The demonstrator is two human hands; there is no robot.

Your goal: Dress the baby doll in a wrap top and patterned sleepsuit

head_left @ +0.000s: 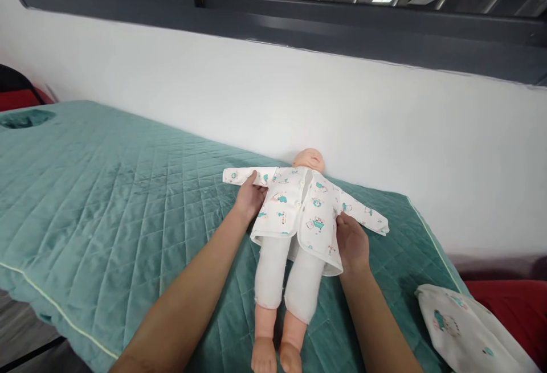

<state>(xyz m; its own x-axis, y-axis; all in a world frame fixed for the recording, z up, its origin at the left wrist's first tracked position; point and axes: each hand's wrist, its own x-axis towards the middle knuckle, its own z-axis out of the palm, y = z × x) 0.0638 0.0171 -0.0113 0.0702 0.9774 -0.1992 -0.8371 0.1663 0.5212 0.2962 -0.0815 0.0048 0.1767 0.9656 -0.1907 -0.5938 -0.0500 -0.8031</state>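
Observation:
A baby doll (270, 273) lies on its back, head toward the wall and bare feet toward me. It wears a white baby jacket (318, 205) printed with small green and pink figures, its front edges parted below the neck. White fabric covers the upper legs. My left hand (251, 197) is closed on the jacket near the armpit, thumb over the sleeve and other fingers partly hidden. On the opposite side, my right hand (352, 242) pinches the jacket's side just under the other sleeve. Both sleeves stretch outward; no doll hands show at the cuffs.
A green quilted cover (128, 191) with a hole at its far left lies beneath the doll. White printed cloth (465, 327) rests at the lower right, beside something red (513, 310). Behind stands a white wall (239, 88) below a dark, barred window frame (299, 23).

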